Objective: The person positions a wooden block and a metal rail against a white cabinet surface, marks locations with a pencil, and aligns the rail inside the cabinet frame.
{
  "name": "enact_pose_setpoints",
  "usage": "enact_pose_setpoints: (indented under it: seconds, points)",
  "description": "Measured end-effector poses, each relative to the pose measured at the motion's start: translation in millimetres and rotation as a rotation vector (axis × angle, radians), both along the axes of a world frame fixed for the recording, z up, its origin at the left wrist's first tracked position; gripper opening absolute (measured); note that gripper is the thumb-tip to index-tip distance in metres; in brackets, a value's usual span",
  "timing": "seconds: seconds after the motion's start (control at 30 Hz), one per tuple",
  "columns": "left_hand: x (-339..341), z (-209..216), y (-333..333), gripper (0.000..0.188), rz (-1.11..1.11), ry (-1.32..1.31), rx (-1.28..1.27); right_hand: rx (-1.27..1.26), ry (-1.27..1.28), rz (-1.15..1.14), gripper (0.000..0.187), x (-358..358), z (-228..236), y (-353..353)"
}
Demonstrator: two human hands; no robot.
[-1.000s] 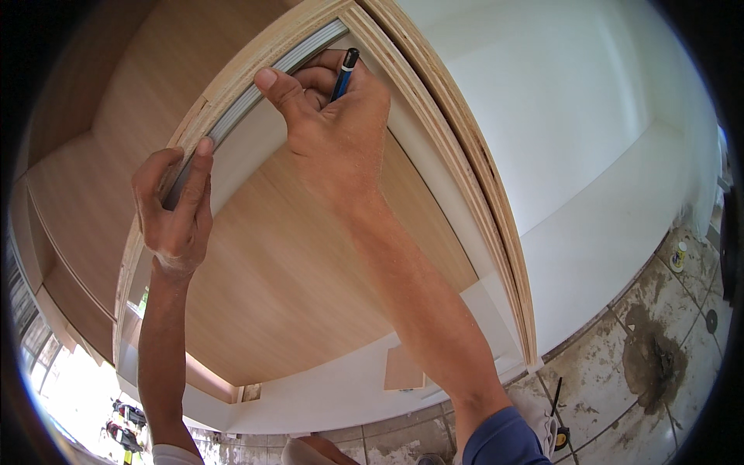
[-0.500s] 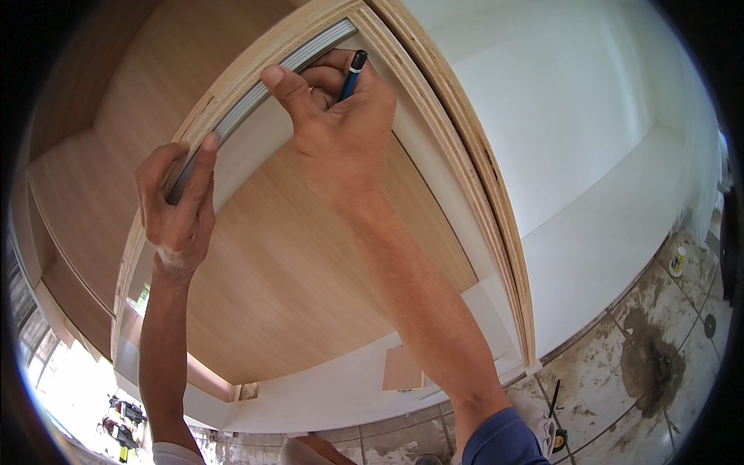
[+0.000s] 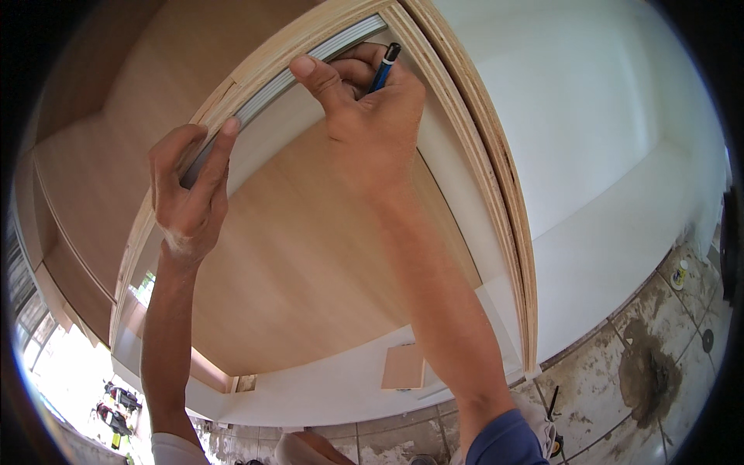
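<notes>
A grooved silver metal rail (image 3: 353, 37) lies along the inner side of the plywood edge (image 3: 256, 66) of a cabinet opening. My left hand (image 3: 186, 205) is closed on the rail's lower part, thumb on one side and fingers on the other. Farther up, my right hand (image 3: 376, 132) has its thumb pressed on the rail, with the fingers curled behind it and partly hidden. A dark blue pencil (image 3: 384, 70) with a black end and white band is tucked in the right hand and sticks up from it.
A double plywood edge (image 3: 496, 170) runs down the right, beside a white panel (image 3: 597, 108). Wood-grain board (image 3: 310, 256) backs the opening. A small wooden piece (image 3: 403, 367) is low in it. On the stained tile floor (image 3: 597, 387) stands a small white bottle (image 3: 679, 275).
Both hands and the rail appear a little farther right in the view, along with the cabinet edge. The grip of each hand looks the same.
</notes>
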State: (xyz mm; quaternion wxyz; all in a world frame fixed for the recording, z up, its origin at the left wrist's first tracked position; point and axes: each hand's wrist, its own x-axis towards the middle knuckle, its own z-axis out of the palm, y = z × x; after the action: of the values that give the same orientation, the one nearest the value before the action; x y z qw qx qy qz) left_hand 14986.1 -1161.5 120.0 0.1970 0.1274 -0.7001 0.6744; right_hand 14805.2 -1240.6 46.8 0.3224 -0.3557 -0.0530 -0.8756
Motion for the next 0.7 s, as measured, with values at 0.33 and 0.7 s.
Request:
enact_pose_setpoints:
  seconds: [0.33,0.7]
  points:
    - [2,0,2,0.053,0.011,-0.002,0.015,-0.064,-0.015,0.008,0.032,-1,-4,-7]
    - [2,0,-2,0.051,-0.017,-0.005,-0.019,-0.049,-0.004,-0.010,0.026,-4,-2,-4]
